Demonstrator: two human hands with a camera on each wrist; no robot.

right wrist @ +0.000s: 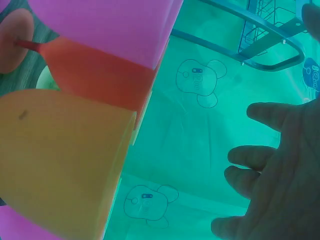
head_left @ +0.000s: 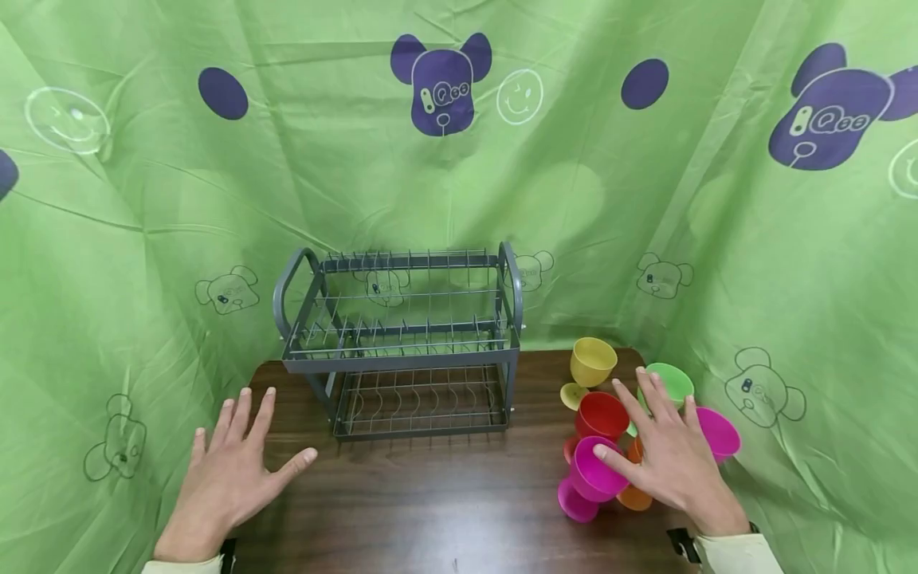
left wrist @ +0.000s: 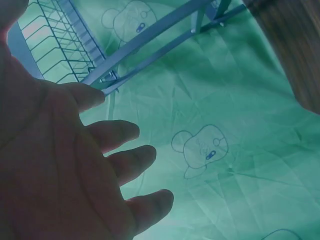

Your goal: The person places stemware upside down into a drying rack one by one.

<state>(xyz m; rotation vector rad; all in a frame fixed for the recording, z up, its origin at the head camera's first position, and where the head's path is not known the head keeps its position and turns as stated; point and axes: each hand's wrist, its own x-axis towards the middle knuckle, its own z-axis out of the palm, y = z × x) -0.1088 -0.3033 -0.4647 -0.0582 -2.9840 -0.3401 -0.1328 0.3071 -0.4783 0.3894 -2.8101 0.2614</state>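
My left hand [head_left: 228,472], fingers spread, hovers over the table's left side, in front of a grey two-tier dish rack [head_left: 402,364]. Over at the right, my right hand [head_left: 676,458] is spread above a cluster of plastic goblets and holds none. Its thumb overlaps a magenta goblet [head_left: 595,476] in the head view. Behind that one stand a red goblet [head_left: 601,418] and a yellow goblet [head_left: 591,365]. The hand partly hides a green goblet [head_left: 668,381], an orange goblet [right wrist: 60,155] and a second magenta goblet [head_left: 720,434].
The dark wooden table [head_left: 430,494] carries the rack at its back middle, and the goblets crowd its right edge. Green printed cloth [head_left: 574,215] hangs close around the back and both sides. Upright wire dividers line the rack's upper tier.
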